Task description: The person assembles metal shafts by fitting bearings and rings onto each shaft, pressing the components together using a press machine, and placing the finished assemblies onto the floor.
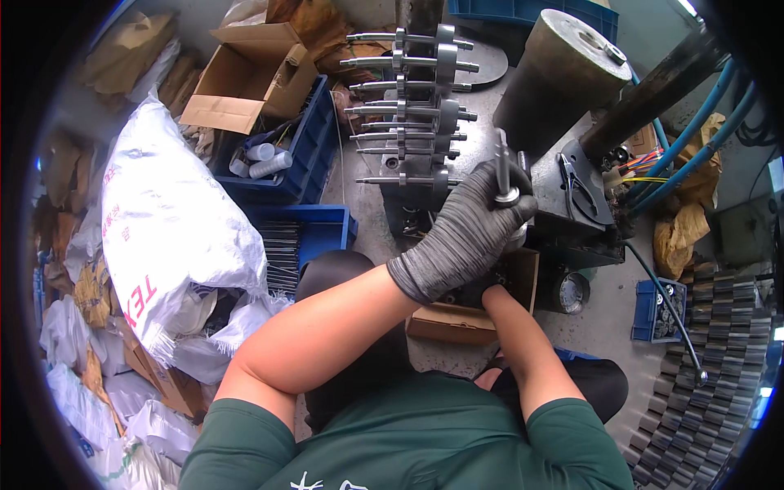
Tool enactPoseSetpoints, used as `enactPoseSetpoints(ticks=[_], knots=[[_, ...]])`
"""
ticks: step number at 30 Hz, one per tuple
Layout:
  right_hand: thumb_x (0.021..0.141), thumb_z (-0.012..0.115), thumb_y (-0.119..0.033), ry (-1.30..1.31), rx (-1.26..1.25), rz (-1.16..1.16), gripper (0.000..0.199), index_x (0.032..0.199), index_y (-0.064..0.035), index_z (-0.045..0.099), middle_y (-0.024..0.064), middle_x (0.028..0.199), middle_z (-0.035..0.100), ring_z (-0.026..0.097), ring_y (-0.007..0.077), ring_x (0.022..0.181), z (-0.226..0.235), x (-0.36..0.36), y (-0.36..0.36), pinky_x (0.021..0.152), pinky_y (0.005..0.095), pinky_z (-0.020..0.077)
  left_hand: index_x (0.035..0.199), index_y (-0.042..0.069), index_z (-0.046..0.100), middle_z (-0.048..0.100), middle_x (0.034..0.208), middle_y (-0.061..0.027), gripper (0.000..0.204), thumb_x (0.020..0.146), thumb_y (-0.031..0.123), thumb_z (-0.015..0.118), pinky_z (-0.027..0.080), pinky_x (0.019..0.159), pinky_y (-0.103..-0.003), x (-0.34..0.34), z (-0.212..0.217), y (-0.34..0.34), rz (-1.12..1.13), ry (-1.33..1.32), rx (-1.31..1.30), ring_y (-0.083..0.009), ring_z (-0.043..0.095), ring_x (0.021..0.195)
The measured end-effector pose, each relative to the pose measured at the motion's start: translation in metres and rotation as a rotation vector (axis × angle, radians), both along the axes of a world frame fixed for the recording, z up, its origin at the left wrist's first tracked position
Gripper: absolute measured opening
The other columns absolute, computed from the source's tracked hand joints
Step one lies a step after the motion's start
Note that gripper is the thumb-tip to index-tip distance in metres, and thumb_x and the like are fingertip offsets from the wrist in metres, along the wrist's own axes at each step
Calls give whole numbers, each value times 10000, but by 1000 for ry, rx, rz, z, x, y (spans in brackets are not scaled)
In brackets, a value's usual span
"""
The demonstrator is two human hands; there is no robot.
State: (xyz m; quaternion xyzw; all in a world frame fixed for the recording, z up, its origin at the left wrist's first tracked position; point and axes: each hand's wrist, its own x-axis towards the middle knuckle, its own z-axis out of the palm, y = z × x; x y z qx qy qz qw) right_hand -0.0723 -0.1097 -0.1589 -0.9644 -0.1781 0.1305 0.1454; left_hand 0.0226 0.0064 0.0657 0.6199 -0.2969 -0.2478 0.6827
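Note:
My left hand [465, 233], in a grey knit glove, is closed around a slim metal shaft [502, 167] with a round collar low down; the shaft points upward. Below it, my right hand [478, 292], in a dark glove, reaches into a brown cardboard box [449, 325]. The left hand and shadow hide its fingers, and I cannot see whether it holds anything. Ahead and to the left of the left hand, several similar shafts [408, 109] lie sideways in a stacked row on a dark metal fixture [445, 73].
A thick steel cylinder [563, 73] stands behind the hands, with pliers [581, 192] beside it. Blue hoses [694, 122] run at the right. Blue crates [318, 147] and a white sack [175, 237] are at the left. A small blue bin [645, 314] holds metal parts near stacked metal pieces [710, 367].

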Motion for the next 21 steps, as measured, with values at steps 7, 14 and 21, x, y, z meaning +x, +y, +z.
enactPoseSetpoints(ticks=[7, 14, 21], knots=[[847, 726, -379, 111, 61, -168, 860, 1603, -168, 375, 261, 1518, 483, 457, 351, 1431, -4, 6, 1, 1201, 458, 352, 1246, 43, 547, 693, 1090, -119, 356, 986, 213, 721, 609, 848, -391, 3, 1, -4, -25, 518, -107, -200, 694, 1021], [850, 728, -393, 162, 85, -333, 861, 1603, -171, 376, 252, 1545, 456, 423, 339, 1459, -18, -16, -6, 1221, 453, 320, 1227, 68, 532, 667, 1071, -145, 321, 956, 119, 697, 638, 815, -455, 6, 2, 0, 52, 836, -163, -265, 711, 941], [852, 731, -408, 234, 97, -463, 862, 1603, -174, 377, 244, 1572, 428, 389, 328, 1487, -27, -23, -29, 1241, 449, 288, 1203, 57, 535, 665, 1063, -149, 291, 940, 56, 658, 648, 810, -466, 7, 4, 8, 27, 841, -177, -280, 712, 931]])
